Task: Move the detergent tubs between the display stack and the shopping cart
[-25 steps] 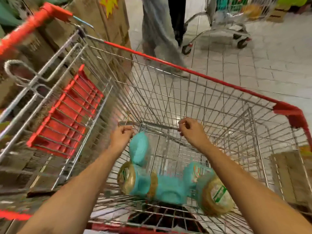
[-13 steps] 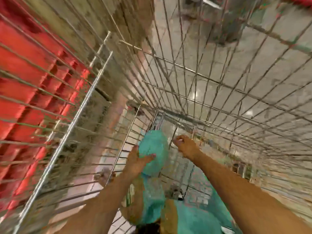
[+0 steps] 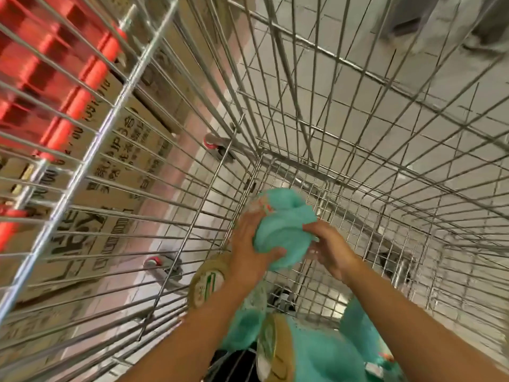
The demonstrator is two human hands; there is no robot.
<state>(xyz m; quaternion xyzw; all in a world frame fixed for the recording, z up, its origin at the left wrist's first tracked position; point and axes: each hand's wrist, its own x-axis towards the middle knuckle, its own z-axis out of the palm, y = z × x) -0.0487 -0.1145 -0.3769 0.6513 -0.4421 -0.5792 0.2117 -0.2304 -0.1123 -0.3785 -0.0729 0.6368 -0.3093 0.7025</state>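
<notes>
Deep in the wire shopping cart [image 3: 358,150], both hands clasped one teal detergent tub [image 3: 283,230]: left hand [image 3: 248,249] cupping its near-left side, right hand [image 3: 327,244] fingers spread against its right. Its long axis seemingly pointed away. Other tubs [image 3: 316,351] lay nearer the wrists.

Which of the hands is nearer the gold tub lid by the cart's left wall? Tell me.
Left. The left hand lies just beside the gold lid; the right hand sits farther right, across the teal tub.

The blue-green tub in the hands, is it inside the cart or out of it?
Inside. The tub sits between the left hand and right hand, with the cart wire walls all around it.
</notes>
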